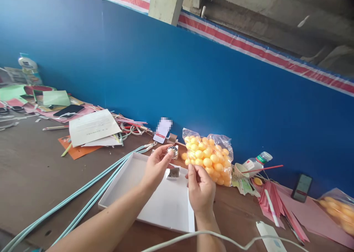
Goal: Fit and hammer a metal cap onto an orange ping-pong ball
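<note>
My left hand [159, 164] grips a shiny, round, silver-coloured object [172, 152] between thumb and fingers, above a shallow white box lid or tray [163, 200]. To its right, my right hand [201, 185] is closed in a pinch; whatever it holds, if anything, is too small to make out. Between the hands, a small white box [173, 173] sits in the tray with its opening facing me. Behind my right hand stands a clear plastic bag of orange balls [207, 156].
Pale blue cords [110, 178] run across the table on the left. A phone [162, 130] leans against the blue wall [177, 86]. Papers [95, 128] are piled at left. A plastic bottle [257, 163], pink paper [312, 215] and another phone [302, 187] are at right. A white cable [215, 235] crosses the foreground.
</note>
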Motion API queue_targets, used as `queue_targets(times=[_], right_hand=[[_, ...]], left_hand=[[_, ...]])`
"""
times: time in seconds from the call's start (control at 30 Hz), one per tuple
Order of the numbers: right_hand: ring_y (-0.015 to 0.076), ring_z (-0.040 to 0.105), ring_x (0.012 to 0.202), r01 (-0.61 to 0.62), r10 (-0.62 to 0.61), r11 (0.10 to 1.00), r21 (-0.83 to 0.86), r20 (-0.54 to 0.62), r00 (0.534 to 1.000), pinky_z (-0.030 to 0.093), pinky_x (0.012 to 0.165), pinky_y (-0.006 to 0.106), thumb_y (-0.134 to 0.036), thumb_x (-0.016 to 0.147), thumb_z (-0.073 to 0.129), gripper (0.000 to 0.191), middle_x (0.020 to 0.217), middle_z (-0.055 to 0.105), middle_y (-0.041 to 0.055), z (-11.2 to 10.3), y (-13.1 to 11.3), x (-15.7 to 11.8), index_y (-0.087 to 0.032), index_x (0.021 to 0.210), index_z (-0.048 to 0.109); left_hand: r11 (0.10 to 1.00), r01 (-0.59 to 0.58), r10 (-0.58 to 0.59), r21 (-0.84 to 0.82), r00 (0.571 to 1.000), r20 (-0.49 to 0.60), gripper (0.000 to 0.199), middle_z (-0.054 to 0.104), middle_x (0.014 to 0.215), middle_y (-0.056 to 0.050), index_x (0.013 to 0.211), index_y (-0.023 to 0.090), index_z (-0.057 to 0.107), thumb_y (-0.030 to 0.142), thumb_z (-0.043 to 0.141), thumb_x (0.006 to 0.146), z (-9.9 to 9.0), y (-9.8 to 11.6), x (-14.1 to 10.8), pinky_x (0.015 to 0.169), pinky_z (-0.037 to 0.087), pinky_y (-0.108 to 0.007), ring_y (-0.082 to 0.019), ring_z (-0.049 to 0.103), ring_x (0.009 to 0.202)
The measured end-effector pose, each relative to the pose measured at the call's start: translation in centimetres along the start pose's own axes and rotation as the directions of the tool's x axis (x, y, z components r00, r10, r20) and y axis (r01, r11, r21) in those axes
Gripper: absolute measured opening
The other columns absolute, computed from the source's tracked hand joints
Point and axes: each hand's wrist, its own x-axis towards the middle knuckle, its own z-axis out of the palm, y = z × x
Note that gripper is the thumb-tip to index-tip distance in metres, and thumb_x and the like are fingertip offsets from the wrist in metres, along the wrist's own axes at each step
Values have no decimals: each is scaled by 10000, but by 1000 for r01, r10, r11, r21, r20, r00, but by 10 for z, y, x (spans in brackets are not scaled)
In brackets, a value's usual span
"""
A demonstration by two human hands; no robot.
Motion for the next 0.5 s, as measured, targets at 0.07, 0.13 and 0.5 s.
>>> queue_targets(times=[0.07,0.13,0.5], right_hand=[[136,536,540,-36,36,999,-5,-20,999,413,548,226,-397,845,508,266,547,559,-1,7,15,-1,-178,740,617],[132,545,542,-77,77,997,-3,-25,997,419,564,222,-386,847,512,247,582,589,4,10,29,-4,-185,747,616],[149,557,675,-263,304,945,-195,228,925,393,629,239,-432,867,448,242,740,623,-19,10,69,-1,-257,796,600]], left_hand=[[1000,4,-4,-16,1000,-3,425,589,946,-48,1122,176,541,442,559,791,8,-7,6,610,528,-251,-131,570,734],[1000,-3,3,4,1000,7,419,591,934,-44,1126,179,539,431,564,793,11,-14,9,612,522,-245,-129,567,736],[994,17,-24,111,998,56,350,560,802,-7,1131,204,543,354,565,816,5,-37,3,631,468,-235,-116,522,712]])
